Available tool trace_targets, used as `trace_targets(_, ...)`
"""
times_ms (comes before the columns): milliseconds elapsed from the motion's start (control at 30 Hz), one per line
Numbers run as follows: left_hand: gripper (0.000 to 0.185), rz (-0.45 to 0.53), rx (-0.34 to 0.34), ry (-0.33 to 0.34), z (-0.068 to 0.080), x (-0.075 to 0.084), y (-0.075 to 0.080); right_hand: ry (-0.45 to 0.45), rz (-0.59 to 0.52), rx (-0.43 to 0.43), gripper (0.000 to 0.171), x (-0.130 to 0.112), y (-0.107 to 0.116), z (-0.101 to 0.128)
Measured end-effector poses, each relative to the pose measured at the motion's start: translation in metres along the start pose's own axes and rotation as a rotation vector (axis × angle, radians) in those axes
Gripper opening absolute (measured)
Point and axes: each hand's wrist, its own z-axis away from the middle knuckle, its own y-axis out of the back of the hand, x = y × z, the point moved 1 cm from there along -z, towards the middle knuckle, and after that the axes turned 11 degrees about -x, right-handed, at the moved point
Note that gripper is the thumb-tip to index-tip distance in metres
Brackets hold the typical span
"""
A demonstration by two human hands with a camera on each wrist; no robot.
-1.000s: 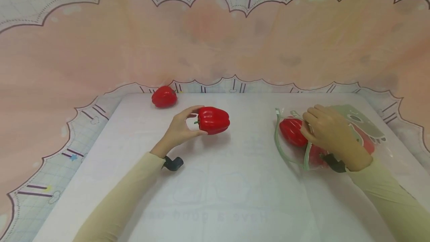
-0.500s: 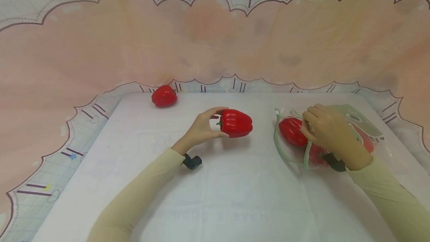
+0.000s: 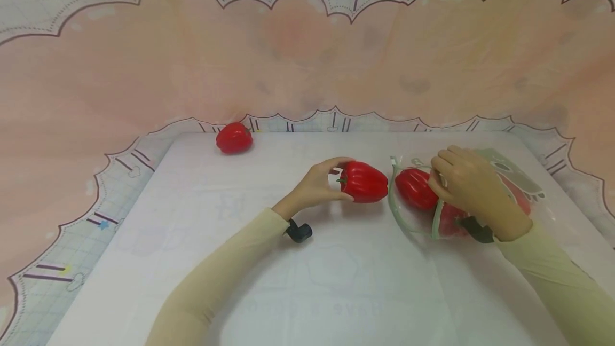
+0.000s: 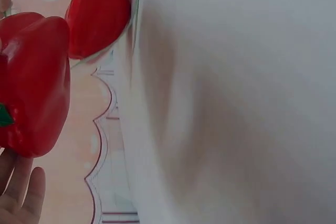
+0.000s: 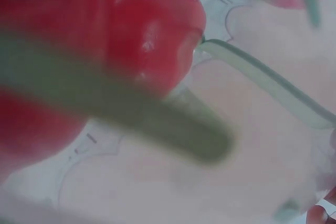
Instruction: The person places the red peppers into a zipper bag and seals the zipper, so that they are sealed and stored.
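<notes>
White table (image 3: pixel 365 266): room for moving is offered between the forearms, at the lower middle; the far edge is met by patterned cloth (image 3: pixel 288 68).
Clear bag (image 3: pixel 436 222): laid at the right of the frame, its green-edged mouth turned toward the middle. The rim could be folded inward if bumped — film gives little resistance.
Right hand (image 3: pixel 463 178): placed over the bag; the rim appears to be pinched, though the contact is partly hidden. Should it slip, the mouth would probably sag.
Left hand (image 3: pixel 319 183): thumb and fingers are set around the stem end of a red pepper, gripping it from two sides.
Held pepper (image 3: pixel 366 183): right of centre, just beside the mouth. Its smooth skin could slide if unevenly squeezed.
Bagged pepper (image 3: pixel 413 190): lodged near the mouth, so space is narrowed — a knock is possible if rightward travel is made.
Loose pepper (image 3: pixel 234 139): left of upper centre, near the far edge; it could be rolled off if nudged.
</notes>
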Motion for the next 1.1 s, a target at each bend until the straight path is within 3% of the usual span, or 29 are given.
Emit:
trace_targets(533,0.070,0.035,-0.201,0.043,-0.027,0.003,-0.033,0.008,-0.005,0.007,0.009,-0.002,-0.001,-0.004)
trace_targets(1100,0.073,0.012,-0.227,0.056,-0.046,0.001,-0.042,0.018,-0.007,-0.006,0.015,-0.003,0.000,-0.006)
